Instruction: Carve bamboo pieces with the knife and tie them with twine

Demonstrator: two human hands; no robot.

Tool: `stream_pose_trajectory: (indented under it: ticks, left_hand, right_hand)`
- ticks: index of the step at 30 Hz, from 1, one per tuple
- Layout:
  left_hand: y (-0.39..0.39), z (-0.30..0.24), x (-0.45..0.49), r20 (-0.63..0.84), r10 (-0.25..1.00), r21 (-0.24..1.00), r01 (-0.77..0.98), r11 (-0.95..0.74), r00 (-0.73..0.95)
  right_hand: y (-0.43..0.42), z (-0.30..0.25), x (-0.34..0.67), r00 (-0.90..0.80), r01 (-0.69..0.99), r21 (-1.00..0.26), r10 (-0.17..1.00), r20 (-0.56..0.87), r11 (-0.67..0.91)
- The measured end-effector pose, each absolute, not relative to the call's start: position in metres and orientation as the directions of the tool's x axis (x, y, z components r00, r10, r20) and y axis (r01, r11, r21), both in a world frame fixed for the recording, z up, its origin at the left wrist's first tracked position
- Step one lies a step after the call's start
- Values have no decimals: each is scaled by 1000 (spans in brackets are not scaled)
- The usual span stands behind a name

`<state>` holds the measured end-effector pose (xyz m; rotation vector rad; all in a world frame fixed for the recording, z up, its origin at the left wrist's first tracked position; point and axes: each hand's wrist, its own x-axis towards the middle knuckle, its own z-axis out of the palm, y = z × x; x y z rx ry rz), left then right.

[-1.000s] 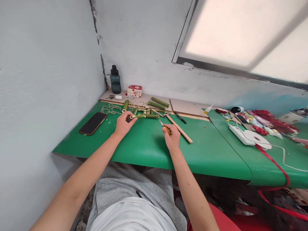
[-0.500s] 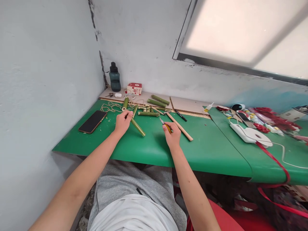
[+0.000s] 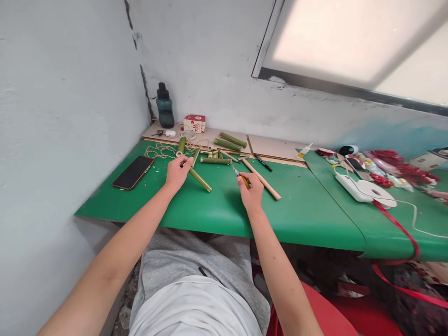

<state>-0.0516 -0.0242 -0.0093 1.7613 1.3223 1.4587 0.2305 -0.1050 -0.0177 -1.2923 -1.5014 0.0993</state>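
Note:
A thin green bamboo piece (image 3: 201,180) is pinched by its far end in my left hand (image 3: 178,171), and its near end points toward me to the right. My right hand (image 3: 252,190) is closed around the yellow handle of a craft knife (image 3: 245,181); the blade points up and left, apart from the bamboo. Just beyond my hands lie a horizontal bamboo tube (image 3: 216,160), several short bamboo bits and a slim bamboo strip (image 3: 196,157). A hammer (image 3: 263,180) with a wooden handle rests right beside my right hand.
On the green tabletop (image 3: 308,210), a phone (image 3: 133,172) lies at left, near tangled twine (image 3: 159,150). Behind stand a bottle (image 3: 164,108) and a red-and-white box (image 3: 194,123). Two bamboo tubes (image 3: 228,144), a black pen (image 3: 262,162) and a glue bottle (image 3: 305,150) lie farther back. A ribbon roll (image 3: 380,193) sits right.
The camera view has shifted slightly, so the whole scene sits a little higher in the picture. Both hands keep the same hold, and nothing has been taken up or let go.

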Motion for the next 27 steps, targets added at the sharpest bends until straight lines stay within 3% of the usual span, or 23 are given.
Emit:
stream_pose_trajectory:
  ticks: [9,15,23,27]
  left_hand:
    - [-24,-11,-56,430,903,818,435,-376,-27]
    - [-25,-12,-54,451,892,830,351,-433,35]
    - [-16,-16,-49,477,879,855,234,-462,-8]
    - [-3,-5,-36,457,885,862,200,-466,94]
  right_hand:
    - [-107,-16,226,89,676,-586,740,667,447]
    - [-108,-15,225,94,683,-574,724,683,453]
    - [-109,-15,223,46,724,-521,722,690,452]
    - [-108,-17,219,11,776,-458,716,698,434]
